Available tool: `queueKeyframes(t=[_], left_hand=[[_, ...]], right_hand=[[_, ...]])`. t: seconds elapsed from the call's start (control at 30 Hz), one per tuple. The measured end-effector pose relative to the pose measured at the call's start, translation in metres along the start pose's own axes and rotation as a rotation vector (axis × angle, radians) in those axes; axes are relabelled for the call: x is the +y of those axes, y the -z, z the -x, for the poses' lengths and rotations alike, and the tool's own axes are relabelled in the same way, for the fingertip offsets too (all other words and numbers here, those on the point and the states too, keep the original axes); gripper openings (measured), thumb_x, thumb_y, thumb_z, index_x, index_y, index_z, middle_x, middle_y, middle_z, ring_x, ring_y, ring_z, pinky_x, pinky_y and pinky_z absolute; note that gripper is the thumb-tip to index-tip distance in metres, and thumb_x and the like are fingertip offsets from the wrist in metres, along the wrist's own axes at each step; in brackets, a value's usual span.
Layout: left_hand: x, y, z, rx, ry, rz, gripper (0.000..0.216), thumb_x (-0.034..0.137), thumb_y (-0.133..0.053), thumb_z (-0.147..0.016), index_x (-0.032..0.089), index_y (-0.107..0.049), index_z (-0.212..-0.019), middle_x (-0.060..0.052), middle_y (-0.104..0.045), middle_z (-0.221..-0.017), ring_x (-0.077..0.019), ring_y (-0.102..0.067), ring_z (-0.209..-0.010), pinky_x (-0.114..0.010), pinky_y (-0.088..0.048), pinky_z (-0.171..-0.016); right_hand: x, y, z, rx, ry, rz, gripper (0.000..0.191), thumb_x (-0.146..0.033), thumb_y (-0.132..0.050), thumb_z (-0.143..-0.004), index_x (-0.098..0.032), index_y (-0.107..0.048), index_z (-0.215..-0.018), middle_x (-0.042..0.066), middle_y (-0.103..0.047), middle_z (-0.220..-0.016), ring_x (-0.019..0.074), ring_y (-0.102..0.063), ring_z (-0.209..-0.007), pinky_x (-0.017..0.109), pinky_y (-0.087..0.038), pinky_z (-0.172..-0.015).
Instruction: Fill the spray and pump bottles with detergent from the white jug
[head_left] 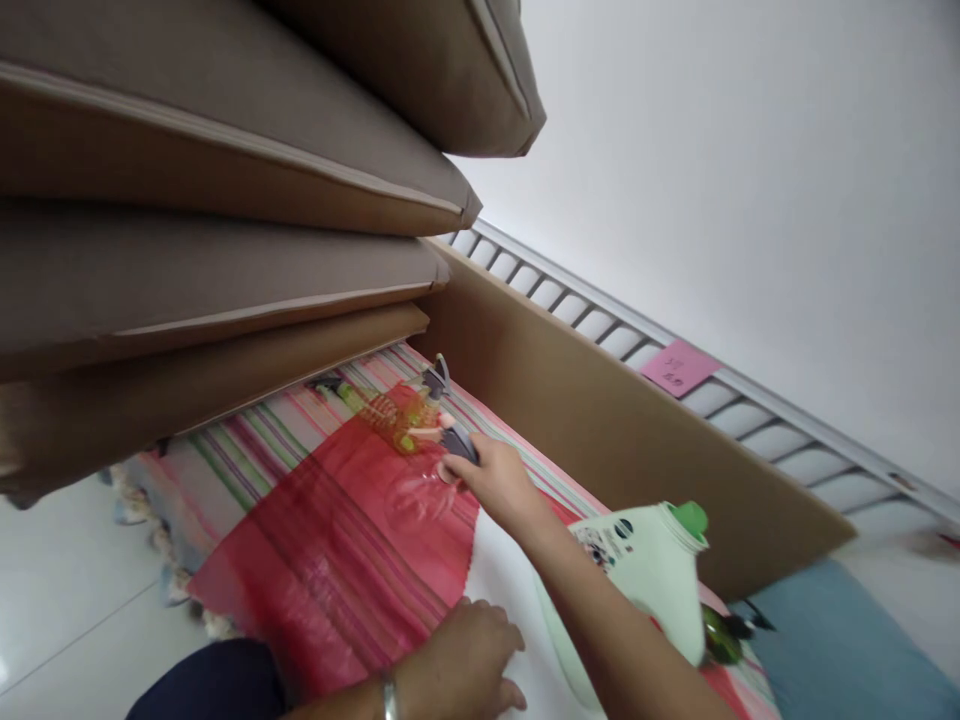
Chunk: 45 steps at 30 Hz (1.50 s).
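My right hand reaches forward and grips the grey trigger head of a clear spray bottle with an orange label, lying on a red translucent plastic sheet. My left hand, with a silver bracelet at the wrist, presses flat on the near edge of the red sheet and a white sheet. A white jug with a green cap lies just right of my right forearm.
Brown sofa cushions are stacked at upper left. A cardboard panel stands along a white slatted rail with a pink note. A striped mat lies on the pale floor, with a blue cloth at lower right.
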<state>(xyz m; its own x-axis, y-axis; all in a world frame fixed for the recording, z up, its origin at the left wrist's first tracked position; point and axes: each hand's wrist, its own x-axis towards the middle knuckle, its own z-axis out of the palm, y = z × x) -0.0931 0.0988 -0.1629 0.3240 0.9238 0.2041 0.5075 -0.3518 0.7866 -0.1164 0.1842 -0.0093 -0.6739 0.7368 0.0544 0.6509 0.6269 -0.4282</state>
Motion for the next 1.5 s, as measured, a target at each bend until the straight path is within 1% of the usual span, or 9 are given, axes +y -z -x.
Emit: queueKeyframes(t=[0.13,0.27,0.4,0.53,0.73,1.0,1.23,1.4,1.5], left_hand=[[0.014,-0.005,0.005,-0.114,-0.130,0.111,0.045,0.044,-0.068,-0.064,0.025,-0.063,-0.105,-0.007,-0.067,-0.100,-0.0253,-0.061,-0.090,-0.035,-0.045,-0.082],[0.033,-0.007,0.006,-0.285,-0.154,0.526,0.032,0.044,-0.064,-0.067,0.018,-0.071,-0.085,-0.005,-0.071,-0.076,-0.0158,-0.062,-0.066,-0.023,-0.047,-0.062],[0.036,0.009,-0.003,0.022,-0.032,0.762,0.036,0.040,-0.051,-0.078,0.011,-0.066,-0.062,-0.005,-0.065,-0.060,-0.0134,-0.057,-0.057,-0.023,-0.045,-0.058],[0.022,0.021,-0.013,0.333,-0.006,0.502,0.027,0.034,-0.050,-0.080,0.012,-0.065,-0.082,-0.007,-0.067,-0.083,-0.0178,-0.059,-0.080,-0.029,-0.044,-0.077],[0.020,0.008,-0.016,0.144,-0.174,0.320,0.040,0.035,-0.049,-0.082,0.020,-0.050,-0.119,-0.009,-0.055,-0.121,-0.0206,-0.047,-0.111,-0.036,-0.033,-0.098],[0.033,0.002,-0.039,0.125,-0.101,0.290,0.021,0.032,-0.052,-0.078,0.019,-0.059,-0.092,-0.004,-0.064,-0.091,-0.0196,-0.056,-0.087,-0.031,-0.041,-0.081],[0.039,-0.014,-0.042,0.376,0.053,0.122,0.021,0.034,-0.058,-0.073,0.016,-0.055,-0.084,-0.007,-0.061,-0.084,-0.0235,-0.055,-0.085,-0.036,-0.039,-0.080],[0.034,-0.015,-0.045,0.215,-0.062,0.180,0.015,0.031,-0.053,-0.077,0.019,-0.055,-0.086,-0.003,-0.061,-0.085,-0.0199,-0.055,-0.084,-0.035,-0.039,-0.081],[0.034,-0.017,-0.045,0.285,0.025,0.091,0.014,0.031,-0.051,-0.077,0.018,-0.055,-0.075,-0.003,-0.060,-0.076,-0.0203,-0.055,-0.078,-0.039,-0.036,-0.085]], right_hand=[[0.039,0.040,0.076,0.105,-0.247,-0.140,0.019,-0.035,-0.050,-0.075,-0.019,-0.056,-0.067,-0.001,-0.063,-0.059,0.0147,-0.061,-0.053,0.024,-0.045,-0.055],[0.077,0.045,0.138,0.218,-0.453,-0.203,0.021,-0.039,-0.050,-0.075,-0.019,-0.054,-0.069,-0.001,-0.060,-0.057,0.0161,-0.060,-0.049,0.026,-0.046,-0.051],[0.094,0.032,0.167,0.251,-0.497,-0.237,0.020,-0.035,-0.047,-0.077,-0.018,-0.055,-0.069,0.000,-0.062,-0.060,0.0155,-0.059,-0.049,0.025,-0.045,-0.049],[0.097,0.018,0.173,0.244,-0.466,-0.266,0.019,-0.033,-0.046,-0.078,-0.019,-0.057,-0.071,0.000,-0.063,-0.061,0.0153,-0.059,-0.051,0.024,-0.044,-0.049],[0.097,0.003,0.170,0.270,-0.352,-0.141,0.026,-0.037,-0.041,-0.084,-0.019,-0.059,-0.080,0.002,-0.064,-0.067,0.0166,-0.060,-0.059,0.026,-0.044,-0.058],[0.099,0.007,0.167,0.268,-0.405,0.228,0.025,-0.037,-0.044,-0.082,-0.019,-0.058,-0.072,0.005,-0.060,-0.076,0.0189,-0.057,-0.072,0.026,-0.039,-0.062],[0.099,0.002,0.165,0.287,-0.475,0.229,0.029,-0.040,-0.042,-0.083,-0.019,-0.055,-0.069,0.004,-0.058,-0.075,0.0187,-0.056,-0.072,0.026,-0.037,-0.061],[0.100,0.001,0.164,0.307,-0.458,0.246,0.027,-0.036,-0.044,-0.083,-0.019,-0.055,-0.067,0.004,-0.058,-0.074,0.0174,-0.056,-0.070,0.025,-0.036,-0.061],[0.099,0.000,0.163,0.312,-0.437,0.257,0.027,-0.037,-0.044,-0.083,-0.018,-0.056,-0.067,0.004,-0.058,-0.074,0.0175,-0.056,-0.070,0.025,-0.036,-0.060]])
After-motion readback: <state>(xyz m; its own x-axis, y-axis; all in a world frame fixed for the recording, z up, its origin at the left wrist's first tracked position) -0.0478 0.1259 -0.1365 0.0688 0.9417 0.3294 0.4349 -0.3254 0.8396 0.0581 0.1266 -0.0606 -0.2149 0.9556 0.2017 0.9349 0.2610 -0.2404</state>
